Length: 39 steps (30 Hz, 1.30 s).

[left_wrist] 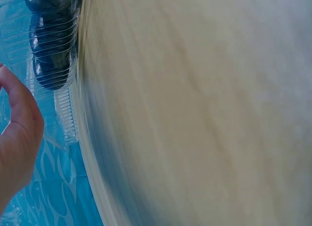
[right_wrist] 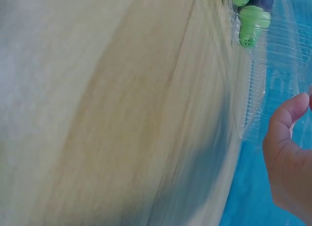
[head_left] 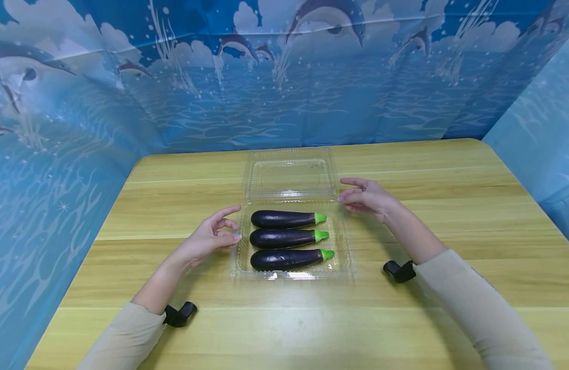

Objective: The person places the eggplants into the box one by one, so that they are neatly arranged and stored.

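Head view: clear plastic clamshell box sits mid-table on the wooden table, lid flipped open flat behind the tray. Three eggplants lie side by side inside, green stems pointing right. Left hand at the tray's left edge, fingers loosely spread, fingertips touching or just off the rim, can't tell which. Right hand near the hinge corner on the right, fingers relaxed and extended, holding nothing.

Left wrist view: blurry; palm apart from the ribbed box wall, dark eggplants behind it.

Right wrist view: blurry; fingertip just beside the box wall, green stem inside.

Handling, judged: box is thin, light, flexy, slippery; crushes easily. Best taken by the lid's rim edges with both hands.
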### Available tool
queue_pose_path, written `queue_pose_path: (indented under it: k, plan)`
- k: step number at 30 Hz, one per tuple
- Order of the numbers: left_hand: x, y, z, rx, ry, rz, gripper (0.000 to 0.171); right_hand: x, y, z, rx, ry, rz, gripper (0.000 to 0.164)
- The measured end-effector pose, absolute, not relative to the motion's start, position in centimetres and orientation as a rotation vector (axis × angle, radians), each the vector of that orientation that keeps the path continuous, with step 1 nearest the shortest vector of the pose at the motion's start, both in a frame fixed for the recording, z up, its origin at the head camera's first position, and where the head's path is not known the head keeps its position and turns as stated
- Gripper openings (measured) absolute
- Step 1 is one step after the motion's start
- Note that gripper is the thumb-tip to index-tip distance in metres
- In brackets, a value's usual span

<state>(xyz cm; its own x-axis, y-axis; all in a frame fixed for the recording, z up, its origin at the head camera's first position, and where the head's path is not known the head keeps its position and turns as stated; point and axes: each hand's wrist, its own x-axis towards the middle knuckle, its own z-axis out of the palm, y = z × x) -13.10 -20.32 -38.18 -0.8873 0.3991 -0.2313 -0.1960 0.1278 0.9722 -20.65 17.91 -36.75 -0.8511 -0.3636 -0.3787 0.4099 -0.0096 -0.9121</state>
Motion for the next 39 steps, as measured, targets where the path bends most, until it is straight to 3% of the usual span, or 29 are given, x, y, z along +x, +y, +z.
queue_pose_path:
  k: [39]
  plan:
    - [-13.01,-20.25,-37.99,0.19,1.985,1.799,0.072,-20.29,17.97,-37.13,-0.074,1.675,-2.017,0.084]
